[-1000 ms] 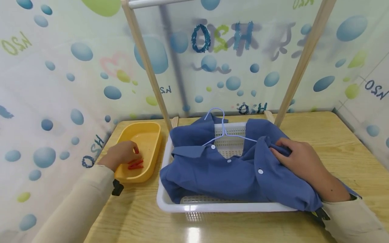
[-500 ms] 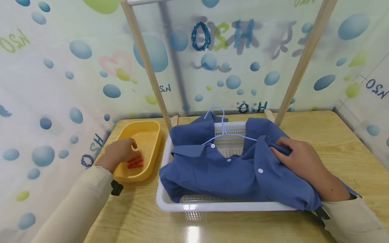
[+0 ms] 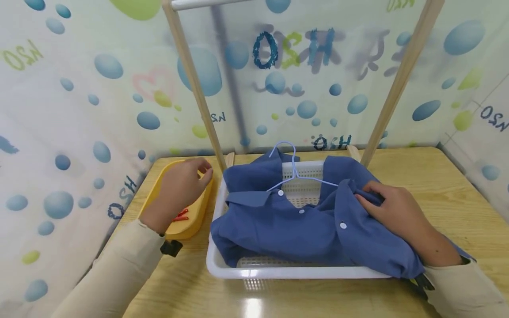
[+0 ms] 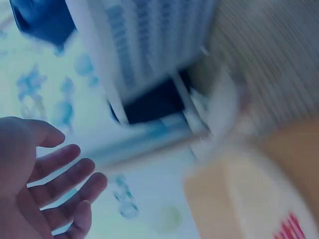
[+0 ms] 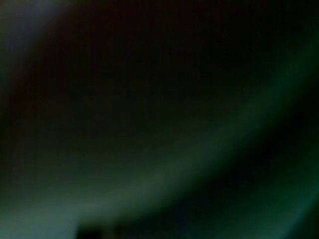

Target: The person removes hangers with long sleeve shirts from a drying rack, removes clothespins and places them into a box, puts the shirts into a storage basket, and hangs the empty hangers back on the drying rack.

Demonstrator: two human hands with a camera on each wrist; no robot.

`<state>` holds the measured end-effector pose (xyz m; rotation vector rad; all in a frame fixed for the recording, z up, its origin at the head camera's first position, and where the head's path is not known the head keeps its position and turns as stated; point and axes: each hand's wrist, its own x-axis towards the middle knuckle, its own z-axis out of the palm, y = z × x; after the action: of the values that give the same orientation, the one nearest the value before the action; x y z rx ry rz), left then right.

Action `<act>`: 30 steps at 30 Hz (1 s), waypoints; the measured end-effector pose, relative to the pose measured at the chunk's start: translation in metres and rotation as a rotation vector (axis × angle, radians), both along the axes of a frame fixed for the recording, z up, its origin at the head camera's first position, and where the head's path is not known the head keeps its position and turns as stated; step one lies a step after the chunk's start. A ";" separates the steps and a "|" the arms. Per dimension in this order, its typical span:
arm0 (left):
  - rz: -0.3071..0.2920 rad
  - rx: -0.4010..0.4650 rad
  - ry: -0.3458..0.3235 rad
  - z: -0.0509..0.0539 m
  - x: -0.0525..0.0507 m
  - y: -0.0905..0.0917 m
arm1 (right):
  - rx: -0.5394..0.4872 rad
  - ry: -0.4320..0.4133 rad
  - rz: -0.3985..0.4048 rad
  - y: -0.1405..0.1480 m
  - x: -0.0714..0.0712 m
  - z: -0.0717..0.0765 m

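Observation:
My left hand (image 3: 176, 185) hovers over the yellow tray (image 3: 190, 227), its fingers loosely bent with nothing between them. The left wrist view shows the same hand (image 4: 45, 184) with its fingers spread and relaxed. Red clips (image 3: 181, 217) lie in the tray, partly hidden behind the wrist. A blue shirt (image 3: 278, 227) with white buttons is draped over a white basket (image 3: 298, 272). Inside its neck is a light blue hanger (image 3: 294, 164), hook upward. At the shirt's right side, my right hand (image 3: 399, 214) pinches the cloth. The right wrist view is too dark to make anything out.
Two wooden posts (image 3: 199, 92) of a rack rise behind the basket, joined at the top left to a white bar (image 3: 207, 3). All stands on a wooden table (image 3: 437, 190) against a patterned wall covering (image 3: 310, 79).
My left hand has risen from the clips and moved up and right, and a red thing near its fingertips earlier is no longer there. The right hand and shirt have stayed put.

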<state>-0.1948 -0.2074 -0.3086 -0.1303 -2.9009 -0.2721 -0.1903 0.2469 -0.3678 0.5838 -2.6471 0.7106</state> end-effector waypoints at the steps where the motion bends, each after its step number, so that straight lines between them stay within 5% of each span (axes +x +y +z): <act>1: -0.028 0.002 0.027 0.001 0.000 0.009 | 0.001 0.001 -0.001 0.001 0.000 0.000; 5: -0.101 0.059 0.085 0.001 0.002 0.035 | 0.002 0.007 -0.008 0.002 0.001 0.000; 9: -0.102 0.132 0.079 -0.006 0.002 0.048 | 0.002 0.013 -0.010 0.001 0.000 0.000; 22: -0.158 0.291 0.053 -0.041 -0.008 0.048 | 0.019 0.009 -0.003 0.000 -0.004 0.000; 30: -0.203 0.338 0.060 -0.052 -0.014 0.050 | 0.033 0.014 -0.010 0.001 -0.003 -0.001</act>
<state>-0.2089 -0.1576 -0.3604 -0.3673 -2.7347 -0.7721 -0.1933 0.2481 -0.3693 0.5818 -2.6515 0.6580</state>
